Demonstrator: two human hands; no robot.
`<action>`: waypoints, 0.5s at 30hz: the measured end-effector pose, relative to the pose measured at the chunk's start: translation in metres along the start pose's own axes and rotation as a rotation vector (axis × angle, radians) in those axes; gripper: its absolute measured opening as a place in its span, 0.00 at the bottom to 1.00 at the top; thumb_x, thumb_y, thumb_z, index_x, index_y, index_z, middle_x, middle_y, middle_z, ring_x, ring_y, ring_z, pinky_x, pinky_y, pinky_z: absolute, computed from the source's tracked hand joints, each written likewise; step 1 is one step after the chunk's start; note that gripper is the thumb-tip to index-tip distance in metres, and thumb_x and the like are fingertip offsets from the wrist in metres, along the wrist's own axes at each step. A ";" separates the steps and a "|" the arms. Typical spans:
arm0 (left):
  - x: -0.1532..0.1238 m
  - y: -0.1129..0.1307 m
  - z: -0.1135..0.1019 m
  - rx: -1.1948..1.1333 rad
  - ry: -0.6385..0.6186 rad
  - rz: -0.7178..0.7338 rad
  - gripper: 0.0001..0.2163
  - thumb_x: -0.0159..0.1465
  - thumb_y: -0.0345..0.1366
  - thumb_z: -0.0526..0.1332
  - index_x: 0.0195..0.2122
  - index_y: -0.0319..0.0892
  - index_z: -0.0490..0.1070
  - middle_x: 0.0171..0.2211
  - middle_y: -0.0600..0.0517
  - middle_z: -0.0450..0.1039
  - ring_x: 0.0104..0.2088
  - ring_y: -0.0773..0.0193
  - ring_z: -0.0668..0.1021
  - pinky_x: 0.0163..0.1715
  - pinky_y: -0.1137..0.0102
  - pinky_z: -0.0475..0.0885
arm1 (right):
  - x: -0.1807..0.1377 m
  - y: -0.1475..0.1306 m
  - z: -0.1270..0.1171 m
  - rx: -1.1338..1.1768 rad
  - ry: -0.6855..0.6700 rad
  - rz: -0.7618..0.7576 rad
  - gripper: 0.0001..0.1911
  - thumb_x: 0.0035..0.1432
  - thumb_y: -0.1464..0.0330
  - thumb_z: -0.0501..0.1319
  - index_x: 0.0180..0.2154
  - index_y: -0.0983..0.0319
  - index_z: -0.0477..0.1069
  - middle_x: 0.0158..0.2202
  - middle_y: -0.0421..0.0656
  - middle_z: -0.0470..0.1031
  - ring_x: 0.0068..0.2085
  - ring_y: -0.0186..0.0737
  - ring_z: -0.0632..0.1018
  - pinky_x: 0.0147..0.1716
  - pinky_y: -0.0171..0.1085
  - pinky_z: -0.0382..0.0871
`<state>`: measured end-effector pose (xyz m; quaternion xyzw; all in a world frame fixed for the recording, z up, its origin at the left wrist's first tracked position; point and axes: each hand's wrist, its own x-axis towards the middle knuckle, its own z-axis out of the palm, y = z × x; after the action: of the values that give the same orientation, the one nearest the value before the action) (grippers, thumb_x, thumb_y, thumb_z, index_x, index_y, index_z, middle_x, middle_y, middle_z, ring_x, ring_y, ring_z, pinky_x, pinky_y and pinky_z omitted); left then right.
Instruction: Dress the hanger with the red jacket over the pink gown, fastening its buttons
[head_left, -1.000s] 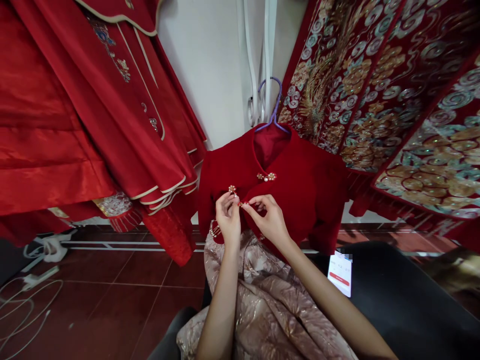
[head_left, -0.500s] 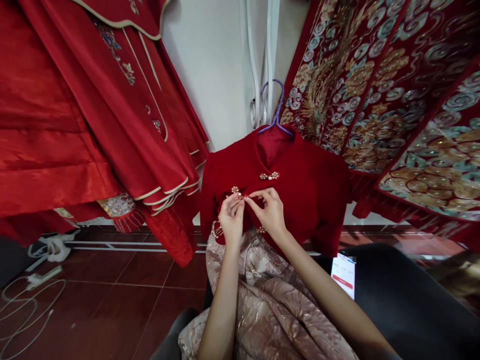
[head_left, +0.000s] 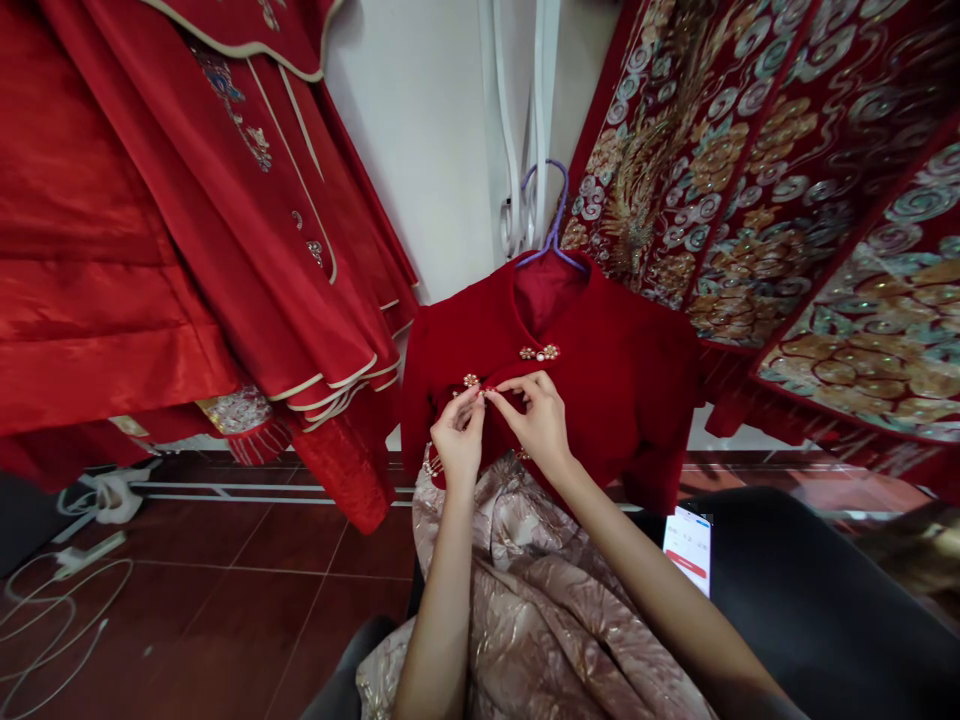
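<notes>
A dark red velvet jacket (head_left: 600,400) with a stand-up collar hangs in front of me on a purple hanger (head_left: 556,215). One beaded frog button (head_left: 540,353) is fastened below its neckline. Lower down, my left hand (head_left: 459,440) and my right hand (head_left: 544,425) meet fingertip to fingertip at the jacket's front edge. Both pinch it closed-fingered beside a flower-shaped beaded ornament (head_left: 471,380). Whatever small part sits between the fingertips is mostly covered. A beaded trim (head_left: 431,462) shows left of my left wrist. Shiny pinkish-beige patterned fabric (head_left: 525,600) lies beneath my forearms.
Red garments with pale piping (head_left: 247,250) hang at the left; heavily embroidered red ones (head_left: 750,180) hang at the right. A lit phone (head_left: 688,550) lies on a black seat (head_left: 810,590). White cables and a power strip (head_left: 90,555) lie on the tiled floor (head_left: 225,620).
My left hand has turned slightly and its fingertips have shifted a little, now closer against those of the right hand. The jacket hangs almost unchanged.
</notes>
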<state>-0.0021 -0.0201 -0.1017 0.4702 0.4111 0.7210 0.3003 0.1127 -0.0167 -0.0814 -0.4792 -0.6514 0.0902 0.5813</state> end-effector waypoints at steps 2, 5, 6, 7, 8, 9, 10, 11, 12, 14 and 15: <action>0.001 -0.001 -0.001 -0.010 0.009 0.004 0.13 0.57 0.38 0.66 0.42 0.37 0.77 0.40 0.45 0.80 0.41 0.60 0.81 0.48 0.64 0.75 | 0.000 0.000 0.001 0.002 0.004 -0.006 0.12 0.57 0.58 0.63 0.36 0.59 0.77 0.35 0.42 0.71 0.35 0.38 0.73 0.38 0.36 0.69; 0.002 -0.003 -0.002 -0.018 -0.003 0.013 0.12 0.57 0.38 0.66 0.40 0.37 0.78 0.39 0.45 0.81 0.39 0.61 0.81 0.47 0.65 0.76 | 0.001 0.001 0.002 0.009 0.011 -0.016 0.11 0.57 0.59 0.64 0.36 0.60 0.77 0.35 0.42 0.71 0.35 0.37 0.72 0.37 0.35 0.68; 0.003 -0.004 -0.003 -0.011 -0.017 0.020 0.12 0.57 0.38 0.66 0.39 0.37 0.77 0.38 0.45 0.81 0.39 0.61 0.81 0.46 0.65 0.76 | 0.002 0.002 0.003 0.008 0.014 -0.017 0.11 0.57 0.60 0.64 0.36 0.60 0.76 0.34 0.42 0.71 0.34 0.36 0.72 0.37 0.35 0.68; 0.004 -0.004 -0.004 0.001 -0.032 0.029 0.12 0.57 0.38 0.66 0.39 0.37 0.77 0.38 0.46 0.80 0.38 0.61 0.81 0.45 0.66 0.76 | 0.002 0.002 0.003 0.005 0.015 -0.015 0.11 0.57 0.60 0.64 0.36 0.60 0.76 0.34 0.42 0.71 0.34 0.36 0.72 0.37 0.35 0.68; 0.004 -0.005 -0.006 0.017 -0.046 0.039 0.11 0.57 0.38 0.66 0.39 0.37 0.77 0.37 0.46 0.80 0.38 0.62 0.81 0.44 0.66 0.76 | 0.002 0.003 0.004 0.000 0.015 -0.010 0.11 0.57 0.60 0.64 0.35 0.60 0.76 0.34 0.41 0.71 0.34 0.36 0.72 0.36 0.35 0.68; 0.005 -0.005 -0.007 0.035 -0.058 0.049 0.11 0.57 0.38 0.66 0.39 0.37 0.77 0.37 0.46 0.80 0.37 0.62 0.81 0.43 0.67 0.76 | 0.002 0.003 0.005 -0.007 0.015 -0.004 0.11 0.57 0.60 0.64 0.35 0.60 0.76 0.34 0.41 0.71 0.34 0.36 0.72 0.36 0.35 0.68; 0.006 -0.006 -0.008 0.053 -0.070 0.060 0.11 0.57 0.37 0.66 0.39 0.37 0.77 0.37 0.46 0.80 0.37 0.63 0.81 0.43 0.67 0.76 | 0.002 0.003 0.006 -0.013 0.016 0.002 0.11 0.57 0.59 0.64 0.35 0.60 0.76 0.34 0.41 0.71 0.33 0.36 0.72 0.36 0.35 0.68; 0.006 -0.007 -0.009 0.069 -0.077 0.071 0.11 0.57 0.37 0.66 0.39 0.37 0.77 0.37 0.46 0.80 0.37 0.63 0.81 0.43 0.67 0.76 | 0.002 0.004 0.006 -0.016 0.017 0.007 0.11 0.57 0.59 0.64 0.35 0.61 0.76 0.33 0.41 0.71 0.33 0.36 0.72 0.36 0.35 0.67; 0.007 -0.008 -0.010 0.083 -0.080 0.080 0.11 0.58 0.37 0.66 0.39 0.37 0.77 0.38 0.45 0.80 0.37 0.63 0.81 0.43 0.67 0.76 | 0.002 0.004 0.007 -0.017 0.018 0.009 0.11 0.57 0.59 0.64 0.35 0.61 0.75 0.33 0.41 0.70 0.33 0.36 0.72 0.36 0.35 0.67; 0.009 -0.011 -0.012 0.100 -0.081 0.092 0.11 0.58 0.38 0.65 0.39 0.38 0.78 0.38 0.45 0.80 0.37 0.62 0.81 0.44 0.66 0.75 | 0.002 0.003 0.008 -0.013 0.023 0.007 0.11 0.57 0.59 0.63 0.34 0.61 0.74 0.33 0.41 0.70 0.32 0.36 0.71 0.36 0.34 0.67; 0.010 -0.012 -0.012 0.103 -0.081 0.094 0.11 0.58 0.38 0.65 0.39 0.38 0.78 0.38 0.45 0.80 0.37 0.62 0.81 0.44 0.66 0.75 | 0.002 0.003 0.008 -0.011 0.025 0.005 0.11 0.57 0.60 0.63 0.34 0.61 0.74 0.33 0.41 0.70 0.32 0.35 0.71 0.36 0.34 0.67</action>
<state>-0.0166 -0.0100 -0.1102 0.5326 0.4125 0.6925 0.2583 0.1077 -0.0101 -0.0849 -0.4851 -0.6433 0.0820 0.5866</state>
